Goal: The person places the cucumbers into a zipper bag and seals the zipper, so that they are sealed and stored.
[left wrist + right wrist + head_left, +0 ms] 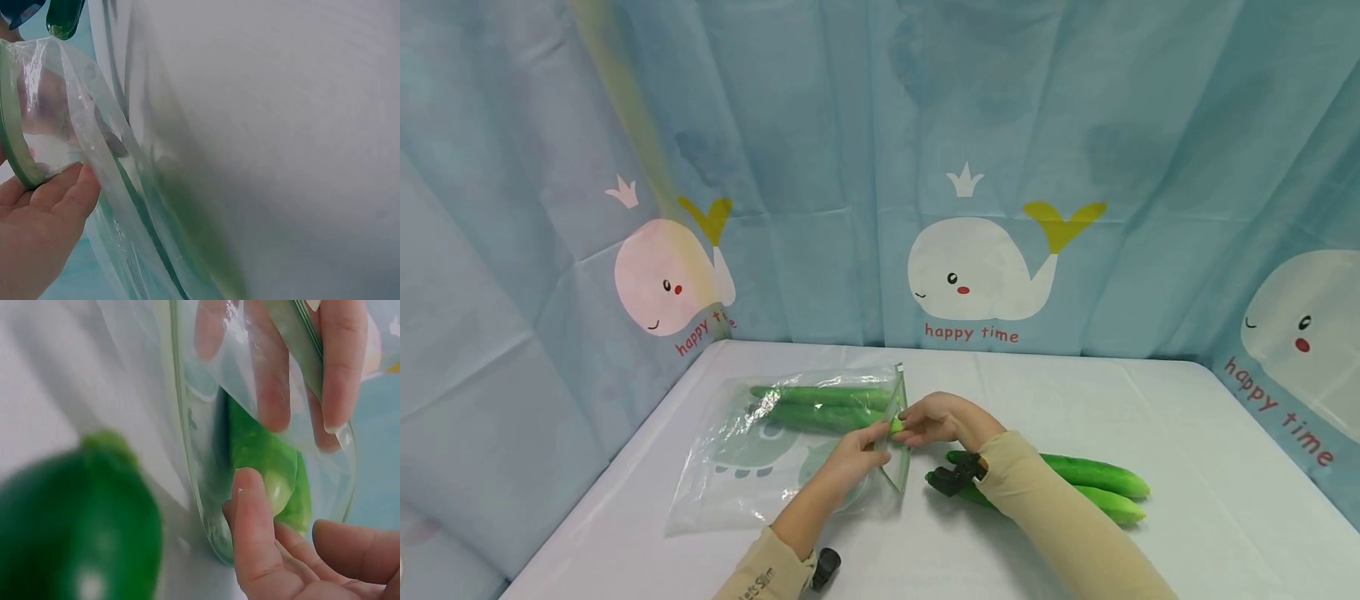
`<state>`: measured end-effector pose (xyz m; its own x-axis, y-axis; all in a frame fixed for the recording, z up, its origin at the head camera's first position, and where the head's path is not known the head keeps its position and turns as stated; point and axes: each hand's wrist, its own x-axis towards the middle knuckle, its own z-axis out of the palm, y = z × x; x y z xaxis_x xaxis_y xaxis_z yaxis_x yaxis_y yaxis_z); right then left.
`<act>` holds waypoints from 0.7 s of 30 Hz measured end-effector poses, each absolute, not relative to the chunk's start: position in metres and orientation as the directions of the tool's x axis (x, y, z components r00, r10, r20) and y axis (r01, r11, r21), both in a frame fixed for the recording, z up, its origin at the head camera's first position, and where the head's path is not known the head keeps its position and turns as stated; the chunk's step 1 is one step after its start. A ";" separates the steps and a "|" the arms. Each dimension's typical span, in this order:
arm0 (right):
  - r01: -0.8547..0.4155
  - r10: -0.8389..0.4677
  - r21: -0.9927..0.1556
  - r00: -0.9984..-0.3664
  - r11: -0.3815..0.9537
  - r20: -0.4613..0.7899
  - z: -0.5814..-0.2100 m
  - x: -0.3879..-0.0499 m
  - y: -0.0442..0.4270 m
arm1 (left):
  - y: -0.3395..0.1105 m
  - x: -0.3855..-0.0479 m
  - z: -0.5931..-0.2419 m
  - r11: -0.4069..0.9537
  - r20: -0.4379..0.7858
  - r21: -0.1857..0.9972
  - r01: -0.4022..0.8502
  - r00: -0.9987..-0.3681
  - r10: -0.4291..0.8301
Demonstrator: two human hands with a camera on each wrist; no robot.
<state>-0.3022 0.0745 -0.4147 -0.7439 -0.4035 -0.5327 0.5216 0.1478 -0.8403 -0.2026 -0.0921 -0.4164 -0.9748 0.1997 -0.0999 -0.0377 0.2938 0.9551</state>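
Observation:
A clear zip bag (700, 492) with a green zip strip lies on the table, its mouth toward the right. Two cucumbers (820, 419) are inside, their pale ends near the opening. With thumb and fingers my left hand (848, 467) pinches the bag's near edge at the mouth; the left wrist view shows this hand (47, 219) beside the green strip. My right hand (943, 421) is at the mouth. In the right wrist view its extended fingers (253, 531) are at a cucumber's end (278, 487), the thumb held apart; exact contact is hard to tell.
Two more cucumbers (1101, 475) lie on the white table (1210, 433) to the right, partly under my right forearm. One cucumber (75, 519) looms close in the right wrist view. A blue curtain (820, 167) with printed whales surrounds the table's back and sides.

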 end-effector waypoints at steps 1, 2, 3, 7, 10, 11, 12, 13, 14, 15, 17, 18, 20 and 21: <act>0.519 -0.403 -0.842 -0.746 0.147 -0.530 -0.415 -0.302 0.073 | -0.092 -0.203 -0.417 0.293 -0.097 0.955 -0.035 -0.975 0.202; 0.520 -0.403 -0.842 -0.746 0.144 -0.530 -0.415 -0.302 0.072 | -0.092 -0.203 -0.417 0.289 -0.098 0.957 -0.035 -0.974 0.205; 0.519 -0.405 -0.843 -0.747 0.141 -0.527 -0.415 -0.302 0.071 | -0.092 -0.203 -0.417 0.285 -0.098 0.958 -0.036 -0.973 0.208; 0.516 -0.398 -0.847 -0.755 0.132 -0.522 -0.419 -0.302 0.065 | -0.092 -0.202 -0.417 0.272 -0.102 0.962 -0.040 -0.971 0.218; 0.512 -0.398 -0.849 -0.757 0.132 -0.518 -0.421 -0.302 0.062 | -0.092 -0.202 -0.417 0.269 -0.104 0.962 -0.041 -0.970 0.222; 0.508 -0.402 -0.851 -0.757 0.133 -0.515 -0.421 -0.302 0.061 | -0.092 -0.202 -0.417 0.268 -0.102 0.963 -0.040 -0.969 0.223; 0.506 -0.409 -0.852 -0.754 0.136 -0.513 -0.422 -0.302 0.060 | -0.092 -0.202 -0.417 0.267 -0.100 0.963 -0.038 -0.970 0.223; 0.503 -0.414 -0.853 -0.753 0.137 -0.511 -0.422 -0.301 0.059 | -0.092 -0.202 -0.417 0.265 -0.097 0.964 -0.035 -0.970 0.224; 0.499 -0.419 -0.856 -0.753 0.138 -0.507 -0.421 -0.301 0.059 | -0.092 -0.202 -0.417 0.264 -0.094 0.964 -0.032 -0.970 0.226; 0.495 -0.420 -0.858 -0.755 0.141 -0.504 -0.421 -0.301 0.058 | -0.093 -0.202 -0.417 0.261 -0.090 0.965 -0.029 -0.970 0.228; 0.487 -0.412 -0.861 -0.762 0.145 -0.500 -0.421 -0.300 0.059 | -0.093 -0.202 -0.418 0.257 -0.088 0.966 -0.027 -0.970 0.228; 0.483 -0.406 -0.863 -0.767 0.145 -0.498 -0.420 -0.299 0.061 | -0.093 -0.202 -0.418 0.258 -0.090 0.966 -0.030 -0.970 0.225; 0.469 -0.385 -0.870 -0.783 0.149 -0.488 -0.417 -0.298 0.066 | -0.092 -0.202 -0.419 0.259 -0.094 0.965 -0.035 -0.971 0.218; 0.461 -0.376 -0.875 -0.792 0.149 -0.482 -0.416 -0.297 0.070 | -0.091 -0.202 -0.419 0.261 -0.095 0.965 -0.037 -0.972 0.214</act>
